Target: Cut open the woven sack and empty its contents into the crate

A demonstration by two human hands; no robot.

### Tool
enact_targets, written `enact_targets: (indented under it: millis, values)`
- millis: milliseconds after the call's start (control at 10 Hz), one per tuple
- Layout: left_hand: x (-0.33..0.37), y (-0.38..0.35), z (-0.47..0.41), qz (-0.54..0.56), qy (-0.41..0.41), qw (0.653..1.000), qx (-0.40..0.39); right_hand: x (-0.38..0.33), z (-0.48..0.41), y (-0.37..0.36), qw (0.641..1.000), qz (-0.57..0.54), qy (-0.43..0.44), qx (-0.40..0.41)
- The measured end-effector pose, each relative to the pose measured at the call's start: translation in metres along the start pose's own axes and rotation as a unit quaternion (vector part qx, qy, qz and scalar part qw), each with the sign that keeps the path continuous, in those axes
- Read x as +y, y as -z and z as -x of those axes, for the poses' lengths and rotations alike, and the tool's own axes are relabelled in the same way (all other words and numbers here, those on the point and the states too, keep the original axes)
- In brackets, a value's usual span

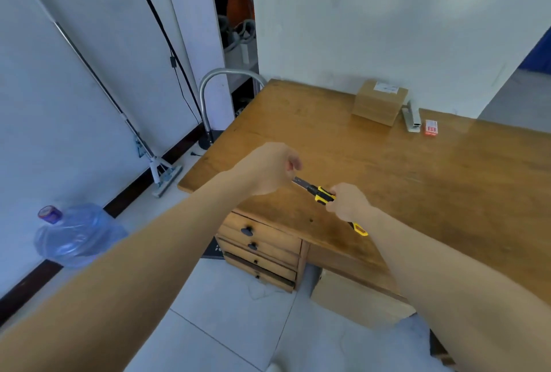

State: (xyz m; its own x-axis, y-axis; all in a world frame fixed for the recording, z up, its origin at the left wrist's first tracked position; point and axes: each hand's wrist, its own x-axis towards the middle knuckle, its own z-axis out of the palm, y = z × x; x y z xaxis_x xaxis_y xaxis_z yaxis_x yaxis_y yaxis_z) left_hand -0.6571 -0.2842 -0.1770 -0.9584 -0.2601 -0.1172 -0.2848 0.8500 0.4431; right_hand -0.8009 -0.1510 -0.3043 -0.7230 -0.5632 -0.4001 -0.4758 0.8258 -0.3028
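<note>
My right hand (347,201) grips a yellow-and-black utility knife (320,194) over the near left corner of the wooden desk (387,169). Its grey blade is extended and points up-left toward my left hand (268,169). My left hand hovers just beside the blade tip with its fingers curled, and I cannot tell whether it touches the blade. The knife's yellow tail shows below my right wrist. No woven sack or crate is in view.
On the desk's far side sit a small cardboard box (380,102), a stapler (413,116) and a red staple box (431,128). Drawers (259,249) hang under the desk's left end. A water jug (74,234), a mop (161,172) and a lamp stand (208,103) stand on the floor at left.
</note>
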Motion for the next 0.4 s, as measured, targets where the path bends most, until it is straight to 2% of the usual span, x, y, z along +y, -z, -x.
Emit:
enact_targets:
  millis: [300, 400]
  values:
    - [-0.002, -0.026, -0.029, 0.005, 0.108, 0.994, -0.007, 0.031, -0.052, -0.013, 0.996, 0.048, 0.061, -0.048]
    - [0.008, -0.029, -0.033, 0.014, 0.132, 0.991, 0.012, 0.035, -0.060, -0.004, 0.992, 0.072, 0.087, -0.059]
